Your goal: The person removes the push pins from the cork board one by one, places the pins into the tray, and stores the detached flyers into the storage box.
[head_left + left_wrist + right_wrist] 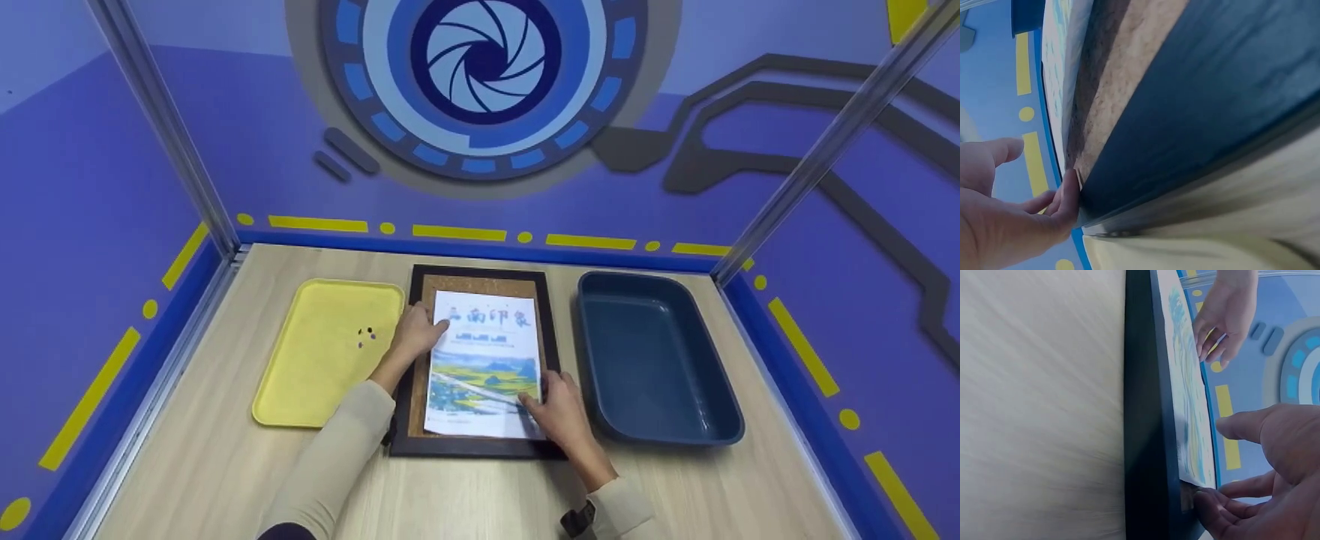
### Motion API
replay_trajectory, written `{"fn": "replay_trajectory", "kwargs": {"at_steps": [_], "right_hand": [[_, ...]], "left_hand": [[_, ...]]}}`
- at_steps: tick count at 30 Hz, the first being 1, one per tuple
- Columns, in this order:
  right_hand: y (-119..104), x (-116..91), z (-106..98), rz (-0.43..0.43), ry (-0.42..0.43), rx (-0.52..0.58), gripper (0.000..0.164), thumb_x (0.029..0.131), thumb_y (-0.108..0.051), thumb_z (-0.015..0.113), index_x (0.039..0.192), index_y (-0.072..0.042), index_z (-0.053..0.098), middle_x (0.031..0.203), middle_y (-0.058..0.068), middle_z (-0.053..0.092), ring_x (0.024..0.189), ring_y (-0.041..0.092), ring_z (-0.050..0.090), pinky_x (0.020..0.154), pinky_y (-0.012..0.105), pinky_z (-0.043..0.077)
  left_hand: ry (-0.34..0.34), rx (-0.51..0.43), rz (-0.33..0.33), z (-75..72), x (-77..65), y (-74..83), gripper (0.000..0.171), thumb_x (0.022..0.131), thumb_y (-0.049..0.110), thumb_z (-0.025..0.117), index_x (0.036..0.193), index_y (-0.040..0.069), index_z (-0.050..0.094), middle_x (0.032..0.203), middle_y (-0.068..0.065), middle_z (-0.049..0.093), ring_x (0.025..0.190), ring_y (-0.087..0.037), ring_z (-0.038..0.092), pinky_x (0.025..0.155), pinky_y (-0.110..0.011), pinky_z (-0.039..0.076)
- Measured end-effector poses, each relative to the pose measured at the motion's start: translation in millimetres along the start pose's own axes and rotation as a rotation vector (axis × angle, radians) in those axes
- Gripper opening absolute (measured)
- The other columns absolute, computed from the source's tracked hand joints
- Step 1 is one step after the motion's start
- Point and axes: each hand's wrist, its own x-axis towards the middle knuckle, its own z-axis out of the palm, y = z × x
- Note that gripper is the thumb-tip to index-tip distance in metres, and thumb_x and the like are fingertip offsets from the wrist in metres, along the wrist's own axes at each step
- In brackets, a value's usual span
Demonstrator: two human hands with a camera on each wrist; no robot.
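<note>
A printed paper poster [486, 375] with a landscape picture lies on a cork board [487, 284] with a dark frame [480, 448]. On the left side, my left hand [416, 331] touches the edge by the poster, its thumb spread away from the fingers. The left wrist view has these fingertips [1071, 188] against the board near the frame. My right hand [562, 409] is at the poster's lower right edge. In the right wrist view its fingertips [1207, 500] touch near the paper's corner, while the thumb stands apart above the paper.
A yellow tray [315, 375] with several small dark pieces [367, 337] lies left of the board. The deep dark blue bin [652, 360] stands to the right. Blue panels [480, 202] enclose the wooden table [457, 499] at the back and sides.
</note>
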Motion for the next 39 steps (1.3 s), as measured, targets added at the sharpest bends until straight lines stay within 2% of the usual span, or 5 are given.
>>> {"fn": "replay_trajectory", "kwargs": {"at_steps": [4, 11, 22, 32, 39], "right_hand": [[0.0, 1.2, 2.6, 0.005, 0.007, -0.047, 0.046, 0.084, -0.021, 0.09, 0.11, 0.01, 0.069, 0.095, 0.014, 0.06, 0.079, 0.026, 0.057, 0.073, 0.05, 0.054], [-0.6, 8.7, 4.2, 0.068, -0.013, -0.013, 0.03, 0.082, -0.014, 0.087, 0.094, 0.005, 0.068, 0.089, 0.011, 0.057, 0.075, 0.025, 0.054, 0.069, 0.046, 0.05], [2.7, 12.8, 4.1, 0.081, -0.003, 0.012, 0.043, 0.081, -0.014, 0.086, 0.113, 0.011, 0.071, 0.103, 0.023, 0.068, 0.092, 0.035, 0.066, 0.084, 0.052, 0.056], [4.0, 16.1, 0.9, 0.15, 0.0, 0.064, 0.018, 0.09, -0.013, 0.08, 0.103, -0.002, 0.073, 0.079, 0.003, 0.064, 0.071, 0.02, 0.06, 0.065, 0.04, 0.049], [5.8, 19.3, 3.1, 0.175, 0.035, 0.18, 0.01, 0.093, -0.011, 0.078, 0.097, -0.003, 0.074, 0.078, 0.002, 0.066, 0.068, 0.017, 0.059, 0.06, 0.033, 0.046]], "left_hand": [[-0.013, 0.002, 0.002, 3.3, -2.4, -2.9, 0.045, 0.103, 0.02, 0.068, 0.135, -0.01, 0.058, 0.124, -0.024, 0.063, 0.111, -0.034, 0.065, 0.094, -0.049, 0.056], [0.019, -0.008, -0.013, 4.6, -3.2, -3.1, 0.032, 0.104, 0.011, 0.064, 0.131, -0.008, 0.062, 0.117, -0.021, 0.068, 0.106, -0.033, 0.069, 0.089, -0.046, 0.058], [0.034, -0.015, 0.027, 7.6, -2.9, -11.1, 0.023, 0.104, 0.008, 0.064, 0.122, -0.005, 0.067, 0.112, -0.019, 0.071, 0.099, -0.03, 0.07, 0.086, -0.046, 0.058], [0.033, -0.168, 0.019, -7.5, -6.9, -3.5, 0.023, 0.105, 0.014, 0.065, 0.122, -0.001, 0.068, 0.114, -0.016, 0.068, 0.103, -0.029, 0.066, 0.091, -0.045, 0.055], [0.032, -0.285, 0.021, -18.6, -10.6, 1.7, 0.025, 0.105, 0.013, 0.066, 0.123, -0.004, 0.069, 0.116, -0.018, 0.069, 0.107, -0.03, 0.066, 0.093, -0.044, 0.055]]}}
